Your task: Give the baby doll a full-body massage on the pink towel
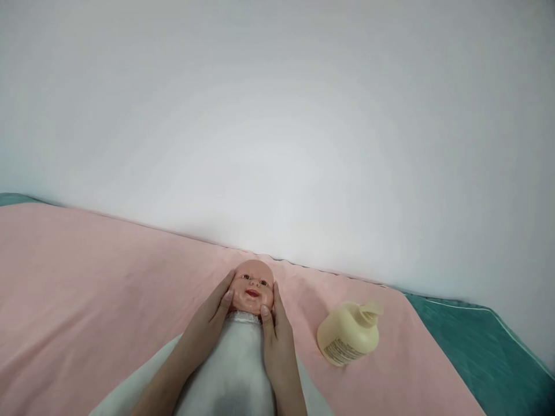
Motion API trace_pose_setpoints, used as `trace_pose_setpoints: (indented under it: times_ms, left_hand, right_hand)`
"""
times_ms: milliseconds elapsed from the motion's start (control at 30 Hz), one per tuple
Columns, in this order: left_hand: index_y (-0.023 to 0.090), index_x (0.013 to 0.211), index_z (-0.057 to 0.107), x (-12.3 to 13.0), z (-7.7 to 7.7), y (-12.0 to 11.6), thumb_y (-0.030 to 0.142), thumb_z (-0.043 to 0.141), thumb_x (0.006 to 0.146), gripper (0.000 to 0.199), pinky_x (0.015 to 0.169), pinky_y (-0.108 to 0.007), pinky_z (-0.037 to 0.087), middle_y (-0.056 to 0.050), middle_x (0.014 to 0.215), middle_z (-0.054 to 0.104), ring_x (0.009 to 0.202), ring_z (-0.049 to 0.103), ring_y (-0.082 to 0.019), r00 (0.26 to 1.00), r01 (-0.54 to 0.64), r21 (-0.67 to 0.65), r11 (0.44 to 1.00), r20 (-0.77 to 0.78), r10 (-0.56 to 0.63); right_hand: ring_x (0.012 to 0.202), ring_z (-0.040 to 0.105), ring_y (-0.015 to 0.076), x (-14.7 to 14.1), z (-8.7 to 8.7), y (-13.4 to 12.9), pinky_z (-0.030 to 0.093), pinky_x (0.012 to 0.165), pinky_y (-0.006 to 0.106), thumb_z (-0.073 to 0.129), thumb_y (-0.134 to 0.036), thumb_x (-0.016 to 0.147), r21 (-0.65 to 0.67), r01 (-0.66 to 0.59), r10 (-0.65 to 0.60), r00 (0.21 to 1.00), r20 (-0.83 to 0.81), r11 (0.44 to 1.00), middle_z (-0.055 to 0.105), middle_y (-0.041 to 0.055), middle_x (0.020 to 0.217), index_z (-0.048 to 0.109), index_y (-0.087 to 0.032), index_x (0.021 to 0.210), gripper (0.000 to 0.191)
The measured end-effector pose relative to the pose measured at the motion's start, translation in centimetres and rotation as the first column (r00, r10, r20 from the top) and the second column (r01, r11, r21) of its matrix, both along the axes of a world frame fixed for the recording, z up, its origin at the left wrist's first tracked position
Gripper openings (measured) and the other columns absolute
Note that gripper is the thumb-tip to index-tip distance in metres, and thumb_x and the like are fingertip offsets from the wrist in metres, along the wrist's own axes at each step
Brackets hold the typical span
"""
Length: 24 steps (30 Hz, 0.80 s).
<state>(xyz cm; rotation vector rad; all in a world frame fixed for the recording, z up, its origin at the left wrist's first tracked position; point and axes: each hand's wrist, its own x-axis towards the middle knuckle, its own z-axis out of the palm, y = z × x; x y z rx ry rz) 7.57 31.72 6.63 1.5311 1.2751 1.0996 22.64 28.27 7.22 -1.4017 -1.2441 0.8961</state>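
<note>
A bald baby doll (254, 276) lies face up, its head toward the wall and its neck edged with a frilly white collar. Against one cheek rests my left hand (213, 312), fingers along the side of the head and thumb near the jaw. My right hand (277, 332) cups the opposite cheek the same way, so the head is held between both palms. White cloth (240, 358) covers the doll's body below the collar and spreads beneath my forearms. The doll's arms and legs cannot be seen.
To the right of the doll stands a pale yellow pump bottle (342, 332) with printed text. A pink sheet (108, 277) lies under everything, over a green cover (481, 346) visible at the right. A plain white wall (277, 127) rises directly behind.
</note>
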Motion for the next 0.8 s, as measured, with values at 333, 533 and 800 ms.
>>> trace_pose_setpoints:
  times_ms: [333, 533, 800]
  left_hand:
    - [0.022, 0.147, 0.031, 0.03, 0.40, -0.13, 0.053, 0.033, 0.093, 0.061, 0.115, -0.039, 0.024, -0.003, 0.152, 0.032, 0.139, 0.028, -0.021, 1.000, 0.001, -0.039, 0.999, 0.021, 0.000]
    - [0.018, 0.147, 0.028, 0.26, 0.33, -0.11, 0.047, 0.054, 0.084, 0.074, 0.110, -0.037, 0.035, -0.008, 0.150, 0.035, 0.136, 0.034, -0.025, 0.998, 0.016, -0.024, 1.000, 0.065, -0.015]
    - [0.018, 0.147, 0.027, 0.31, 0.44, -0.07, 0.042, 0.057, 0.081, 0.077, 0.107, -0.033, 0.040, -0.008, 0.149, 0.036, 0.134, 0.038, -0.024, 0.995, 0.033, -0.058, 0.998, 0.096, -0.028]
  right_hand:
    - [0.140, 0.025, 0.0195, 0.13, 0.33, -0.21, 0.022, 0.116, 0.038, 0.041, -0.056, 0.091, -0.038, 0.000, 0.000, 1.000, -0.016, 0.999, 0.028, 0.0007, 0.152, 0.027, -0.021, 0.148, 0.069]
    - [0.138, 0.031, 0.0225, -0.45, 0.21, -0.25, 0.030, 0.112, 0.038, 0.058, -0.048, 0.085, -0.034, 0.010, -0.012, 0.998, -0.055, 0.999, 0.032, 0.0026, 0.151, 0.023, -0.023, 0.149, 0.077]
    - [0.137, 0.032, 0.0219, -0.45, -0.37, -0.12, 0.031, 0.112, 0.038, 0.055, -0.042, 0.087, -0.007, 0.019, -0.019, 0.998, -0.060, 1.000, 0.033, 0.0029, 0.150, 0.025, -0.022, 0.148, 0.071]
